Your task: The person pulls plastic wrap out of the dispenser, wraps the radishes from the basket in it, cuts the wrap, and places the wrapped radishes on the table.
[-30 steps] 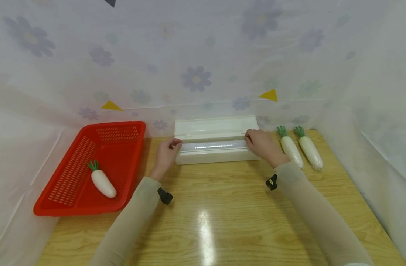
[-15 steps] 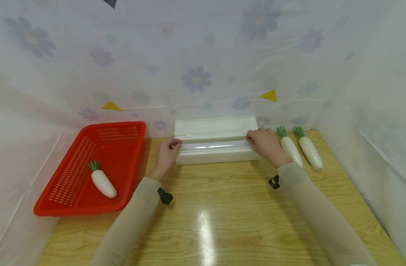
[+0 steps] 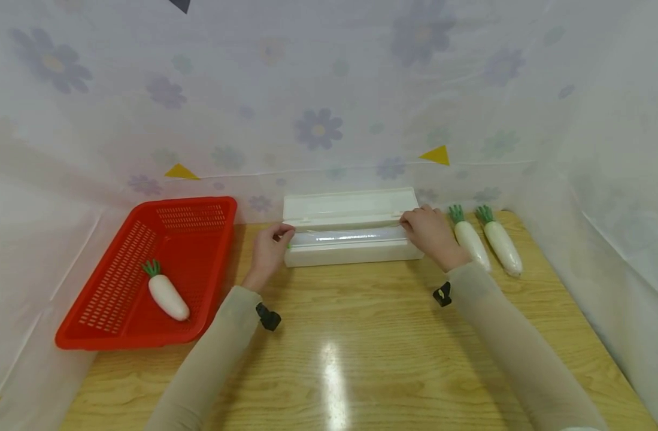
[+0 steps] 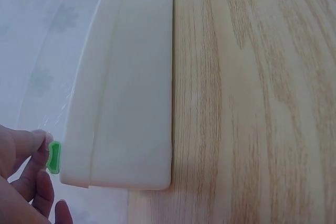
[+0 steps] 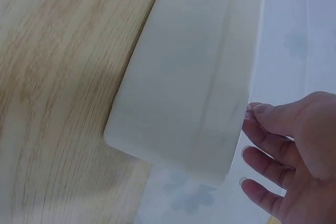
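Note:
A long white cling film dispenser (image 3: pixel 355 255) lies on the table with its lid (image 3: pixel 350 205) tipped back. Clear film (image 3: pixel 355 235) stretches across its opening. At the left end, my left hand (image 3: pixel 267 250) pinches the film's edge between thumb and forefinger, and in the left wrist view a small green piece (image 4: pixel 54 157) shows beside those fingertips. My right hand (image 3: pixel 431 235) pinches the film at the opposite end. In the right wrist view, that hand's other fingers (image 5: pixel 268 166) are bent loosely beside the box (image 5: pixel 173 77). The dispenser's inside is hidden in both wrist views.
A red plastic basket (image 3: pixel 191 254) stands at the left, holding one white radish (image 3: pixel 168 297) with green stalks. Two shiny white radishes (image 3: pixel 472 244) lie to the right, close to my right forearm. Flower-patterned sheeting (image 3: pixel 318 129) walls the wooden table (image 3: pixel 382 341).
My right hand has shifted slightly to the right along the dispenser's end. The left hand stays nearly still. The film's back edge now looks slightly raised compared with half a second ago.

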The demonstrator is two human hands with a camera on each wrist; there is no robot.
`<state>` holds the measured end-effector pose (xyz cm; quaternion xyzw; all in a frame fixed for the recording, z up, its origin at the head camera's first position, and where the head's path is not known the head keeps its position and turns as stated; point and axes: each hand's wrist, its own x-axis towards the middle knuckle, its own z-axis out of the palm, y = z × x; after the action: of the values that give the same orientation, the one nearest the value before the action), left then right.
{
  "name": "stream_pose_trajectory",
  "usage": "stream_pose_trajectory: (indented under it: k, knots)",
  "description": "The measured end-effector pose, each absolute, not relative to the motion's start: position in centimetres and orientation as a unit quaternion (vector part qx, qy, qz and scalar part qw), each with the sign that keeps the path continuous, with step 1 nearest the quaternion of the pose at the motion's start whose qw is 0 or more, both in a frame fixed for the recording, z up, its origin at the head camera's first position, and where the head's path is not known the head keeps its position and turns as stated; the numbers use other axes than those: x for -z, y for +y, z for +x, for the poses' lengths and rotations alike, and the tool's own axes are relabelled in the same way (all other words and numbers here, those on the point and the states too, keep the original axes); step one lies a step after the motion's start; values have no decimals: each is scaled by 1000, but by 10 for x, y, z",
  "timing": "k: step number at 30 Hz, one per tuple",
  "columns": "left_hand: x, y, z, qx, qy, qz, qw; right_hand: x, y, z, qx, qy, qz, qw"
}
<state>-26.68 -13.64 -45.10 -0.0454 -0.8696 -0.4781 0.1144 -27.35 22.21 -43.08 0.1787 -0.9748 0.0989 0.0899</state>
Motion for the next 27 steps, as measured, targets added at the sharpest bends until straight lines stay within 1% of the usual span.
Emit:
stream_pose_trajectory:
  k: [6,10,16,20,27]
  knots:
    - [449,-135,-266,479,-868,-30,123,432,229,-274,-101,-978,174,57]
    - [448,-135,-266,479,-869,-19,121,435,234,-273,-123,-976,172,49]
    - [450,-138,-267,493,-862,-24,116,439,238,-275,-210,-966,142,46]
    - [453,-141,-267,509,-852,-34,121,442,241,-275,-239,-961,128,48]
    - [454,-143,-268,522,-845,-29,113,446,246,-275,-283,-948,127,75]
